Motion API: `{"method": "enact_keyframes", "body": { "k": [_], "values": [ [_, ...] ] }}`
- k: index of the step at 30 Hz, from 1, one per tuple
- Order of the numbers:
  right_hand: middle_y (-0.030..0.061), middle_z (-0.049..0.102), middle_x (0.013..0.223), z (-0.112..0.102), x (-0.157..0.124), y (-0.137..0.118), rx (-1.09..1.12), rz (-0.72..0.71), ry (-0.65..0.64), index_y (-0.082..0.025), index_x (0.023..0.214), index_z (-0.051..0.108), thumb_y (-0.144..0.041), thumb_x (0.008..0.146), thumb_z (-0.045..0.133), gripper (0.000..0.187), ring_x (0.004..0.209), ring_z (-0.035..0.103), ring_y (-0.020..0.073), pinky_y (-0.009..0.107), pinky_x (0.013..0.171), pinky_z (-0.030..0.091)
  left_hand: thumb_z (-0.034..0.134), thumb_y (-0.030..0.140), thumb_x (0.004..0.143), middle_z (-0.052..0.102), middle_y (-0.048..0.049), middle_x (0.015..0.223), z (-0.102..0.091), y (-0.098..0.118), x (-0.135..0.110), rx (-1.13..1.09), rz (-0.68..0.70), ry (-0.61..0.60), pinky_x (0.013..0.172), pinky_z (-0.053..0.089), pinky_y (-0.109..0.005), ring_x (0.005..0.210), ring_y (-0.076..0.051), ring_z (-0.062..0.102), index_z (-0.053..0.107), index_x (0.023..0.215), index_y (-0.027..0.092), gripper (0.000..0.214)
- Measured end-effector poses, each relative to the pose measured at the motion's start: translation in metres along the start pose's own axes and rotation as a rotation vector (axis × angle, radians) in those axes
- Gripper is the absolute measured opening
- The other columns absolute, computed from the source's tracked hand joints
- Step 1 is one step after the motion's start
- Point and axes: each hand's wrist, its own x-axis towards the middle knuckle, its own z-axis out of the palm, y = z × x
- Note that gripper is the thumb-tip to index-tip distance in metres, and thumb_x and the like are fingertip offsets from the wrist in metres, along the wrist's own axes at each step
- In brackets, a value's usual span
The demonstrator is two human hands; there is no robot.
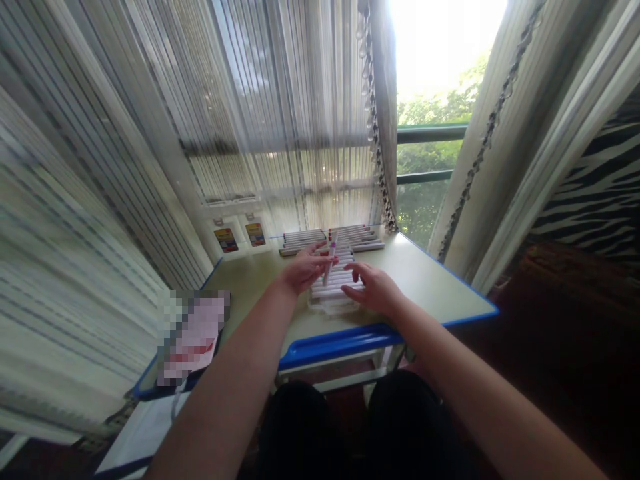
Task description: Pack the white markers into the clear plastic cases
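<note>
My left hand [304, 268] is closed on a white marker pen [329, 264] with a purple band, which stands tilted nearly upright above the desk. To its right, my right hand [373, 285] hovers with thumb and fingers apart and nothing between them. Beneath both hands lie several white markers [335, 291] side by side in a clear plastic tray [335, 307]. Behind them, more markers rest in two groups, a left group [304, 239] and a right group [356, 235], near the desk's far edge.
The desk [425, 280] has a pale top and a blue rim [340, 343]. Two clear hanging packs with coloured labels, a left pack [227, 239] and a right pack [255, 233], stand at the back left. A blurred pink item [195, 333] lies at left. Curtains [300, 100] hang behind.
</note>
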Motion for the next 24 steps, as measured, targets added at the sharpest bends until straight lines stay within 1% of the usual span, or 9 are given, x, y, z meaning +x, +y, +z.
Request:
{"method": "enact_keyframes", "body": {
  "k": [3,6,10,14,18,20,22,23,24],
  "values": [
    [0.0008,0.059,0.08,0.001,0.0,0.0,-0.008,0.002,-0.01,-0.02,0.101,0.057,-0.035,0.075,0.061,0.03,0.06,0.047,0.0108,0.024,0.06,0.037,0.056,-0.008,0.067,0.063,-0.0007,0.07,0.0,0.0,0.001,0.014,0.027,0.021,0.077,0.051,-0.024,0.067,-0.009,0.063,0.059,0.102,0.011,0.04],
    [0.0003,0.059,0.079,0.002,0.001,0.001,-0.03,-0.001,-0.025,-0.02,0.098,0.058,-0.037,0.076,0.061,0.028,0.06,0.047,0.0108,0.023,0.059,0.036,0.057,-0.006,0.069,0.063,-0.0015,0.07,0.002,0.0,0.001,-0.026,0.044,0.049,0.08,0.051,-0.025,0.072,-0.011,0.065,0.06,0.089,0.011,0.026],
    [0.0007,0.06,0.079,0.003,0.001,0.005,-0.052,0.007,-0.002,-0.02,0.096,0.058,-0.035,0.078,0.059,0.023,0.06,0.049,0.0112,0.023,0.059,0.036,0.058,-0.005,0.071,0.062,-0.0008,0.071,0.003,-0.001,-0.001,-0.095,0.047,-0.007,0.085,0.052,-0.027,0.083,-0.014,0.067,0.055,0.074,0.012,0.017],
    [0.0022,0.063,0.08,0.002,0.001,0.005,-0.056,-0.005,0.051,-0.02,0.096,0.06,-0.03,0.083,0.053,0.018,0.061,0.051,0.0116,0.023,0.06,0.038,0.06,-0.003,0.072,0.063,-0.0005,0.072,0.003,-0.002,-0.002,-0.115,0.048,-0.06,0.087,0.052,-0.028,0.085,-0.015,0.067,0.055,0.072,0.013,0.017],
    [0.006,0.067,0.085,-0.001,0.001,0.002,-0.035,-0.002,0.143,-0.019,0.103,0.063,-0.027,0.086,0.047,0.025,0.06,0.054,0.0127,0.025,0.062,0.043,0.064,0.002,0.072,0.066,-0.0037,0.075,0.004,-0.005,-0.002,-0.071,0.047,-0.106,0.084,0.052,-0.027,0.082,-0.014,0.067,0.058,0.075,0.011,0.011],
    [0.0076,0.068,0.087,-0.005,0.001,0.005,-0.011,0.026,0.214,-0.019,0.106,0.063,-0.028,0.087,0.046,0.028,0.059,0.055,0.0131,0.027,0.063,0.045,0.068,0.009,0.072,0.066,-0.0041,0.076,0.005,-0.005,-0.003,-0.016,0.044,-0.109,0.079,0.053,-0.028,0.078,-0.014,0.066,0.061,0.081,0.011,0.012],
    [0.0076,0.068,0.085,-0.012,0.0,0.011,0.045,0.091,0.311,-0.019,0.107,0.063,-0.031,0.086,0.046,0.03,0.059,0.055,0.0136,0.028,0.063,0.047,0.07,0.02,0.073,0.065,-0.0045,0.08,0.004,-0.004,-0.004,0.072,0.078,-0.041,0.072,0.054,-0.027,0.074,-0.013,0.065,0.062,0.089,0.012,0.019],
    [0.007,0.068,0.083,-0.016,-0.001,0.015,0.087,0.136,0.37,-0.019,0.106,0.063,-0.033,0.085,0.047,0.03,0.058,0.055,0.0137,0.029,0.063,0.048,0.069,0.026,0.074,0.065,-0.0047,0.082,0.002,-0.003,-0.005,0.13,0.118,0.023,0.068,0.053,-0.027,0.072,-0.013,0.065,0.061,0.092,0.014,0.023],
    [0.0064,0.068,0.081,-0.02,-0.002,0.019,0.145,0.19,0.434,-0.018,0.105,0.063,-0.035,0.085,0.047,0.03,0.059,0.056,0.0142,0.028,0.061,0.048,0.068,0.03,0.074,0.065,-0.0044,0.084,0.0,-0.002,-0.006,0.195,0.182,0.114,0.065,0.052,-0.026,0.071,-0.013,0.064,0.061,0.094,0.015,0.026]
  ]
}}
